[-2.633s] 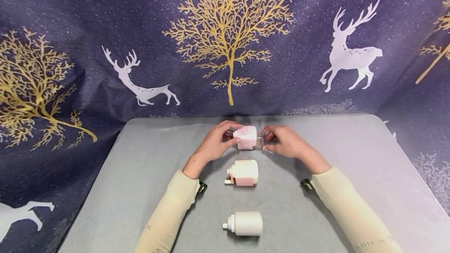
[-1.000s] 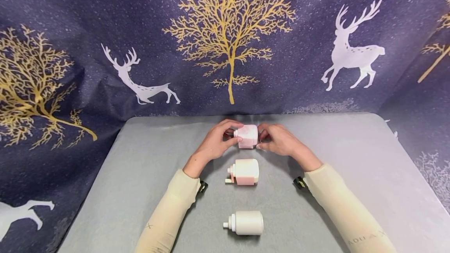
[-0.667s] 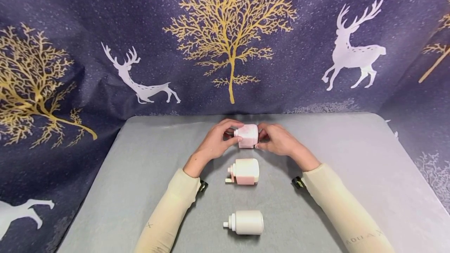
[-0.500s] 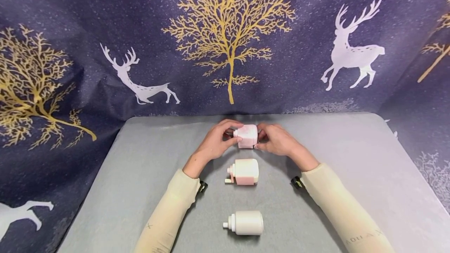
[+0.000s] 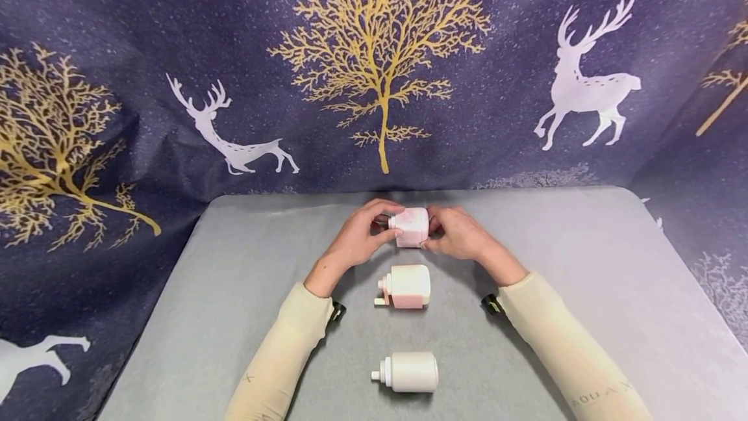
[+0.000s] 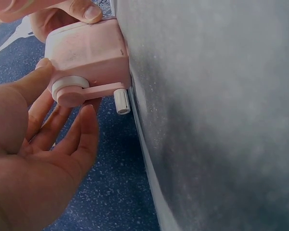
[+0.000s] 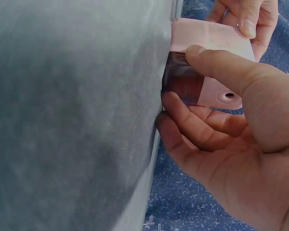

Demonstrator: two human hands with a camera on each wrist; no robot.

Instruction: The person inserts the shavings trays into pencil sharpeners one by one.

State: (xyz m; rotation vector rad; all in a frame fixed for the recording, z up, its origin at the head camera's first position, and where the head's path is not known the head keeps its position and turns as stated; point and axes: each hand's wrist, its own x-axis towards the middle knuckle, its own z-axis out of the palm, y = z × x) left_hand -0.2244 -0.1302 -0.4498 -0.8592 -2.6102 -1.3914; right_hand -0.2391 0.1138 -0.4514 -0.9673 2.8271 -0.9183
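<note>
A pink hand-crank pencil sharpener (image 5: 412, 226) stands near the table's far edge. My left hand (image 5: 355, 236) grips its crank side, with thumb and fingers on opposite sides of the body. In the left wrist view its crank arm (image 6: 103, 90) ends in a white knob (image 6: 121, 101). At the other end, my right hand (image 5: 464, 234) holds the dark see-through shavings drawer (image 7: 182, 77) between thumb and curled fingers. That drawer sits inside the pink body, beside a round pencil hole (image 7: 229, 95). The hands hide parts of both ends.
A cream-and-pink crank sharpener (image 5: 410, 286) stands just nearer on the grey table (image 5: 245, 317). Nearer still is an off-white one (image 5: 413, 372). Both have their cranks to the left. A dark blue cloth (image 5: 234, 31) with deer and trees hangs behind.
The clear drawer, partly out at first, has slid left into the pink sharpener. My right hand has moved left with it and then stayed nearly still. My left hand has kept its grip.
</note>
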